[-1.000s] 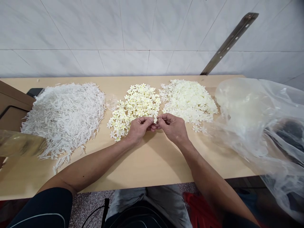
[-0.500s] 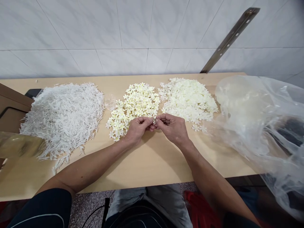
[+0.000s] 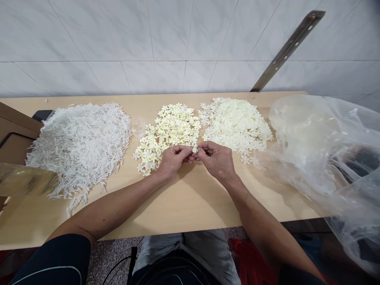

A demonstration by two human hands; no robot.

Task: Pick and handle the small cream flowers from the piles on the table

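Observation:
My left hand (image 3: 174, 160) and my right hand (image 3: 217, 159) meet fingertip to fingertip over the table, both closed in a pinch. Between them shows a small white flower (image 3: 195, 149), gripped by the fingers; its underside is hidden. Just beyond my left hand spreads a pile of small flowers with yellow centres (image 3: 173, 126). Past my right hand lies a heap of paler flower pieces (image 3: 237, 122), with a few loose ones at its near edge. Farther left is a big mound of thin white stem-like pieces (image 3: 86, 142).
A clear plastic bag (image 3: 308, 130) with pale contents covers the right end of the wooden table (image 3: 166, 217). A cardboard box (image 3: 18, 130) and a roll of clear tape (image 3: 26, 180) stand at the left. A metal strip (image 3: 287, 51) leans on the tiled wall.
The small flower between my fingertips shows more fully now, as my right thumb has shifted slightly away to the right. Both hands stay in the same place.

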